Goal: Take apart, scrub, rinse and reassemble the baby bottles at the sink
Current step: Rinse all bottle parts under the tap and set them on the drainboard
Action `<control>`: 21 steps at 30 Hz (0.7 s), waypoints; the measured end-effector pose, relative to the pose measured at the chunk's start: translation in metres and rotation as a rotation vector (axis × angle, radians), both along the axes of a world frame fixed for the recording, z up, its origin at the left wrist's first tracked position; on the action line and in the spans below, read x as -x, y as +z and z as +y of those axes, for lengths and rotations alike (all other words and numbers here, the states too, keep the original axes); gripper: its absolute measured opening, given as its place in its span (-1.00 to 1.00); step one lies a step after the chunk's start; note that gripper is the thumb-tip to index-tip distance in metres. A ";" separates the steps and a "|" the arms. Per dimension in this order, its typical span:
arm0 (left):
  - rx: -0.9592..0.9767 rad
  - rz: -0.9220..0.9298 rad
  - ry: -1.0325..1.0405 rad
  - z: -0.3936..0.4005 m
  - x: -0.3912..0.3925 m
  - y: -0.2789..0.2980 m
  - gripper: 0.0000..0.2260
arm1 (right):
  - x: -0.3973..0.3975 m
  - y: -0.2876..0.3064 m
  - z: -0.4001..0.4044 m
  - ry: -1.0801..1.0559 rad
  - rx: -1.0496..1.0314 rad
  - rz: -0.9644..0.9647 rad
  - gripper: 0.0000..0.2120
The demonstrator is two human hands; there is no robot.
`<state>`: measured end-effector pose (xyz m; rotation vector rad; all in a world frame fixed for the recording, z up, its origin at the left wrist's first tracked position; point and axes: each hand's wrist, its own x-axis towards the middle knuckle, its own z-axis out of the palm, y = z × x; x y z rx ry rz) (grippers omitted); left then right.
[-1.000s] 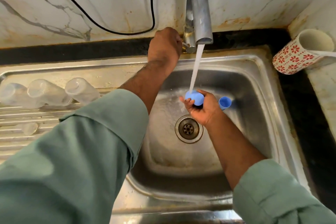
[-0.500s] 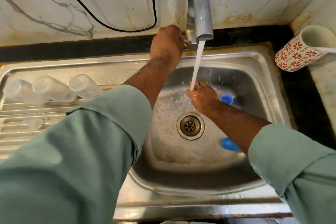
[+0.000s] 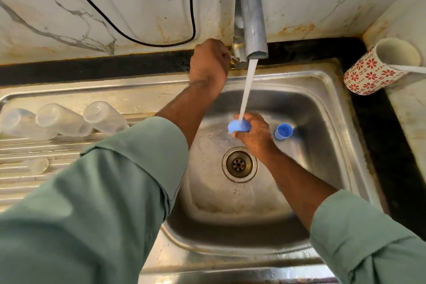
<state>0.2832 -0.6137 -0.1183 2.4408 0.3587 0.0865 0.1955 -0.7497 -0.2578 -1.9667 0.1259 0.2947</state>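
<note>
Marbled white wall panels, stained with rust near the base, back a stainless steel sink [image 3: 322,90] set in a black desk [image 3: 391,140], and a black cable [image 3: 129,34] loops down across the wall. Water runs in a steady stream [image 3: 247,90] from the chrome tap [image 3: 250,18]. At the tap's base the left hand [image 3: 208,62] is curled around the handle (the handle itself is mostly hidden behind the knuckles). Over the basin the right hand [image 3: 253,132] grips a blue bottle cap [image 3: 237,126] with its fingers wrapped round it, directly under the stream and above the drain [image 3: 239,164]. A second blue cap [image 3: 283,131] sits on the basin floor just to the right of that hand, its opening facing the camera. On the ribbed drainboard [image 3: 34,182] to the left, three clear baby bottles [image 3: 62,120] lie side by side on their sides, touching or nearly touching, and a small clear part [image 3: 38,165] lies apart from them, nearer the camera; what it is I cannot tell. A white mug with red flowers [image 3: 378,69] lies tilted on the desk at the right corner. Both forearms wear green sleeves [image 3: 103,203]
</note>
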 end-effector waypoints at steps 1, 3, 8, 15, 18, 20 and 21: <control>0.031 -0.022 0.006 0.000 -0.002 -0.001 -0.79 | -0.002 0.001 -0.003 -0.029 0.033 -0.010 -0.60; 0.065 -0.032 -0.012 -0.004 -0.005 0.002 -0.73 | -0.005 0.006 -0.009 -0.051 0.119 -0.038 -0.62; 0.397 -0.060 -0.097 -0.014 -0.004 0.004 -0.75 | 0.002 -0.002 -0.026 0.094 0.354 -0.063 -0.64; 0.205 -0.017 -0.155 0.006 0.035 -0.034 -0.69 | 0.002 0.005 -0.045 0.240 0.477 -0.107 -0.73; -0.191 0.385 -0.367 0.009 0.068 -0.071 -0.56 | 0.013 0.009 -0.046 0.383 0.709 0.045 -0.73; -0.408 0.534 -0.526 0.015 0.089 -0.086 -0.51 | 0.014 0.010 -0.045 0.184 0.641 -0.191 -0.70; -0.461 0.560 -0.551 0.019 0.103 -0.087 -0.51 | 0.021 0.015 -0.040 0.219 0.655 -0.186 -0.74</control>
